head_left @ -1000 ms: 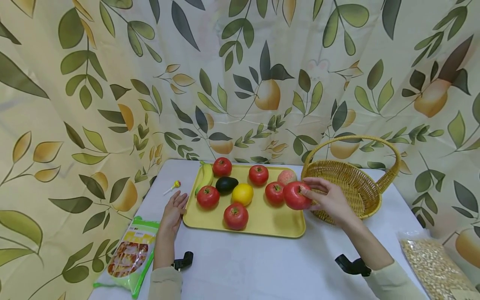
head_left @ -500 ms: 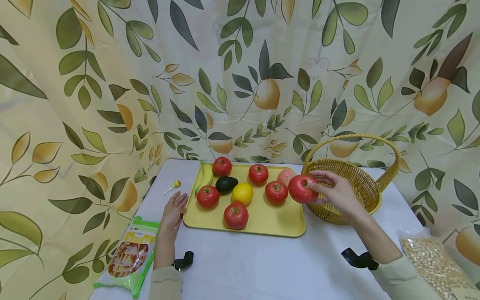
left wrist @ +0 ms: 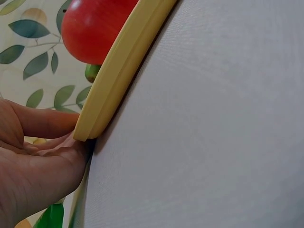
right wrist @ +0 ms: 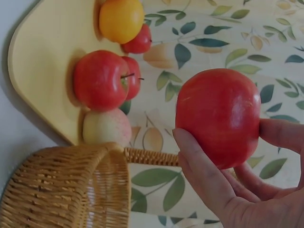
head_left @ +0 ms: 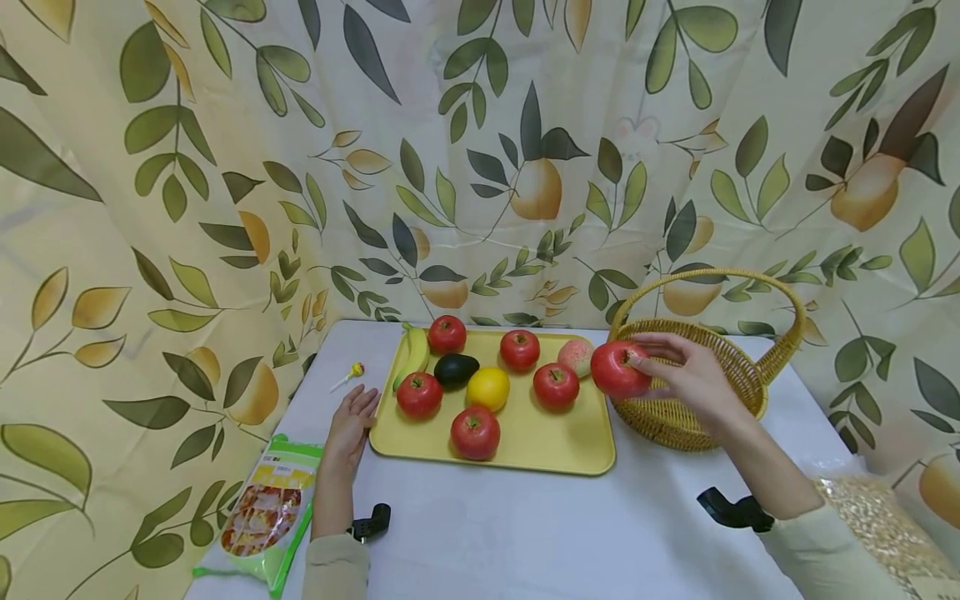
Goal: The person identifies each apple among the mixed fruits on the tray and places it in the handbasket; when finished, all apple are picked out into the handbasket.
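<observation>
In the head view my right hand (head_left: 693, 379) holds a red apple (head_left: 621, 369) in the air, between the tray's right side and the wicker basket (head_left: 675, 429). Thumb and fingers grip its sides in the right wrist view, where the apple (right wrist: 218, 116) shows large. My left hand (head_left: 349, 425) pinches the left rim of the yellow tray (head_left: 540, 450); the left wrist view shows this rim (left wrist: 121, 71) between its digits. Several red apples (head_left: 476, 432), a lemon (head_left: 488, 389), an avocado (head_left: 455, 371), bananas (head_left: 412, 358) and a peach (head_left: 576, 357) lie on the tray.
The basket's tall handle (head_left: 708, 273) arches over its opening. A lollipop (head_left: 352, 374) lies left of the tray. Nearer on the left is a green-and-white food bag (head_left: 262, 517); a clear bag of pale grains (head_left: 885, 525) sits at the right, partly behind my right sleeve.
My right hand has carried the apple rightward and slightly up, from over the tray's right edge towards the basket. The left hand stays at the tray's rim.
</observation>
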A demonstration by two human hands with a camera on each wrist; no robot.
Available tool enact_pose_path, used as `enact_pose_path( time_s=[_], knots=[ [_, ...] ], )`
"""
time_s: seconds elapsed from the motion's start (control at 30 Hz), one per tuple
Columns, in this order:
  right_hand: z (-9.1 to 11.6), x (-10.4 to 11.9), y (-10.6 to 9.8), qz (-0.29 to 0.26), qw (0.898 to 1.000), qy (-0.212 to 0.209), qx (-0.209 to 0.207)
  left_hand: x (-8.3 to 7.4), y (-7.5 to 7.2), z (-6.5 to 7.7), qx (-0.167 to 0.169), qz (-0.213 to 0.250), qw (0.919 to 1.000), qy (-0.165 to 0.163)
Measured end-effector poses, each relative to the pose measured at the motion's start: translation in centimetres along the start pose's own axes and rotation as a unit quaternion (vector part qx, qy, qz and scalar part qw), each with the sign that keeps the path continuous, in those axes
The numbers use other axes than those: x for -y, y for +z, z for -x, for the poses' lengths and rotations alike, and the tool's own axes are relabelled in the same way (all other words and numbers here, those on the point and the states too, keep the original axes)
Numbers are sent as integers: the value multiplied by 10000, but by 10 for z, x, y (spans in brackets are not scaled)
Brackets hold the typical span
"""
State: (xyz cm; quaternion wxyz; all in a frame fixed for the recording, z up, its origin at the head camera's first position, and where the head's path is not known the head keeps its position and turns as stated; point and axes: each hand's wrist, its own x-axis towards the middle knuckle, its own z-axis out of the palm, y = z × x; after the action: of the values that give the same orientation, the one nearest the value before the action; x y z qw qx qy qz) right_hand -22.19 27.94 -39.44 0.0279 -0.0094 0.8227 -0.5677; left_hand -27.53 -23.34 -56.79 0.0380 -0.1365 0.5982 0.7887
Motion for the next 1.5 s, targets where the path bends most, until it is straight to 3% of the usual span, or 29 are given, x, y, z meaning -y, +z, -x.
enact_pose_path(
  time_s=[0.63, 1.2, 1.5],
  knots=[
    [-11, -3, -23, 255, 9996, 59, -130, -3, 2, 2, 6, -45, 10000, -11],
    [-26, -7, -37, 180, 9991, 378, -119, -2, 0, 1, -60, 8, 9998, -188],
    [-36, -9, -43, 90, 9989, 452, -103, -2, -1, -1, -27, -25, 10000, -73]
  ],
)
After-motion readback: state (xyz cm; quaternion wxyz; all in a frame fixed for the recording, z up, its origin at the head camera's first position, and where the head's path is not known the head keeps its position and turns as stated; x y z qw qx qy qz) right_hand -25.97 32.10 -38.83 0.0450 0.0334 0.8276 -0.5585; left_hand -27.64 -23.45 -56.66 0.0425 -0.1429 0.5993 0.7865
